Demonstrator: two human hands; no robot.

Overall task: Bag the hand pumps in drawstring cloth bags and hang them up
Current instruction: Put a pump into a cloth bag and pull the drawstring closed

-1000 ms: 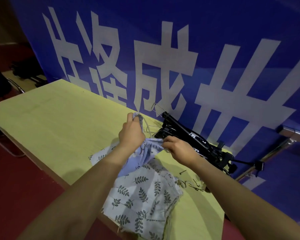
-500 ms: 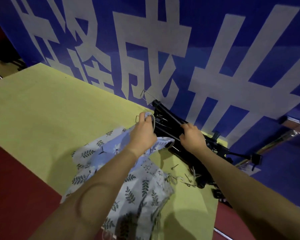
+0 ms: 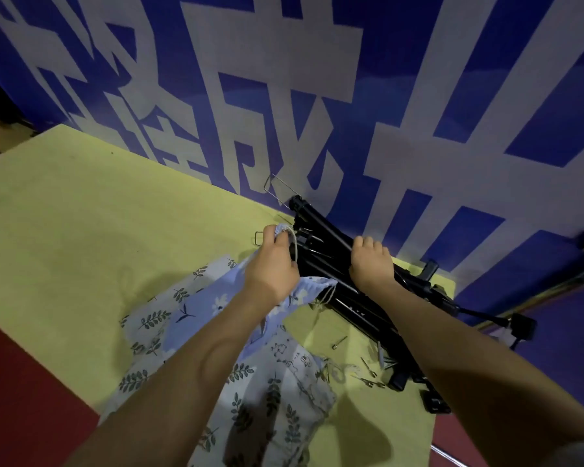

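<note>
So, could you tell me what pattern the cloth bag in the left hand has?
Light blue with white flowers, in the head view: cloth bag, left hand.

We think this is a work or show room. We see a big blue banner (image 3: 418, 96) with huge white letters behind a yellow table (image 3: 81, 230), and a red floor (image 3: 21, 382).

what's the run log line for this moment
left hand: holds blue cloth bag mouth | right hand: grips black hand pumps | pump: not yet bagged | surface: yellow table
</note>
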